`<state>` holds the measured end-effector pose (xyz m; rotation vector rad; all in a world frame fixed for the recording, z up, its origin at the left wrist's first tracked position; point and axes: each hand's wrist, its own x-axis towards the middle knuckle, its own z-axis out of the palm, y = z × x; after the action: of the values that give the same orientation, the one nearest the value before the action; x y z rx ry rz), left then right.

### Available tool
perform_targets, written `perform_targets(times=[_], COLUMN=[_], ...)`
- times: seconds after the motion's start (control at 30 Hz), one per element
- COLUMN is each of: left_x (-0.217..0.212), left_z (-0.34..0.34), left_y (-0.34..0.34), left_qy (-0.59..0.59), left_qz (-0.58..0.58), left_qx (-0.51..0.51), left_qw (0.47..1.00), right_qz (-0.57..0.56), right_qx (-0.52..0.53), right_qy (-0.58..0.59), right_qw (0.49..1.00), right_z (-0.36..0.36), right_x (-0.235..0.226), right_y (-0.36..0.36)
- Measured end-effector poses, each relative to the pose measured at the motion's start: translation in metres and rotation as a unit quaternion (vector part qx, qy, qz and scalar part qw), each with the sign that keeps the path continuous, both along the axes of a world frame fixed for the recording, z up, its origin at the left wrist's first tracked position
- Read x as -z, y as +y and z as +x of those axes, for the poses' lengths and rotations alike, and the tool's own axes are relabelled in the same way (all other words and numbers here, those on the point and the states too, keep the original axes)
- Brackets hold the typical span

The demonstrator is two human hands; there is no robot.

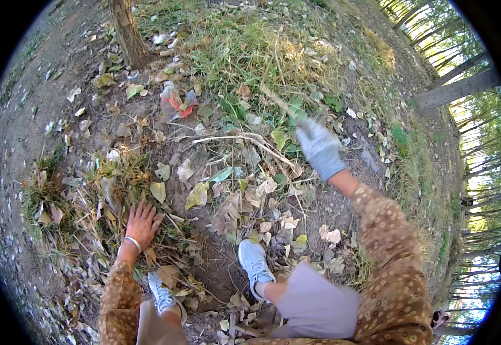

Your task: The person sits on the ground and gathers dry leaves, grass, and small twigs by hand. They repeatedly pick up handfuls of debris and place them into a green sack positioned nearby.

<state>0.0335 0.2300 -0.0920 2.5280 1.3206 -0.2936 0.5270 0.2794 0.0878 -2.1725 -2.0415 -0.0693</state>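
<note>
My left hand (142,223), bare with a white bangle at the wrist, lies with fingers stretched out on a heap of dry grass and leaves (112,190). Out to the right, my right hand (319,146) wears a grey-white glove and is closed round a pale wooden stick (278,101). The stick points up and left over green grass (233,63). Its far end seems to bend upward, thin and blurred among the stems, so I cannot tell what is there. Between my hands, dry stalks (250,138) and fallen leaves (197,196) lie on bare soil.
A thin tree trunk (128,34) rises at the far left. Near it lies a crumpled red and clear plastic scrap (178,103). My feet in light shoes (254,265) are below. More trees (463,89) stand along the right edge.
</note>
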Motion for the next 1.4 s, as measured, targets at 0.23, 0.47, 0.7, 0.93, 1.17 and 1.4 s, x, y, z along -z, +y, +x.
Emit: perform_targets(times=[0.23, 0.47, 0.7, 0.93, 1.17, 1.4], left_x=[0.001, -0.005, -0.005, -0.010, -0.010, -0.011], left_z=[0.006, 0.011, 0.007, 0.008, 0.013, 0.012], left_y=[0.002, -0.006, -0.009, -0.009, -0.011, -0.013], left_qy=[-0.002, -0.006, -0.016, -0.021, -0.025, 0.008], left_qz=[-0.011, 0.001, -0.008, -0.006, -0.002, 0.010], left_qx=[0.002, 0.010, -0.003, -0.004, -0.002, 0.007], left_qw=[1.000, 1.000, 1.000, 1.000, 1.000, 1.000], right_qz=[-0.070, -0.035, 0.089, 0.053, 0.139, 0.072], right_qx=[0.014, 0.016, 0.063, 0.193, 0.118, -0.030], right_qy=[-0.138, -0.099, 0.152, 0.220, 0.093, -0.043], right_qw=[0.988, 0.994, 0.982, 0.955, 0.979, 0.996], right_z=[-0.019, 0.006, 0.011, 0.026, 0.091, 0.035], right_x=[0.111, 0.151, 0.102, 0.036, 0.069, 0.069], right_y=[0.012, 0.009, -0.005, -0.025, -0.087, -0.137])
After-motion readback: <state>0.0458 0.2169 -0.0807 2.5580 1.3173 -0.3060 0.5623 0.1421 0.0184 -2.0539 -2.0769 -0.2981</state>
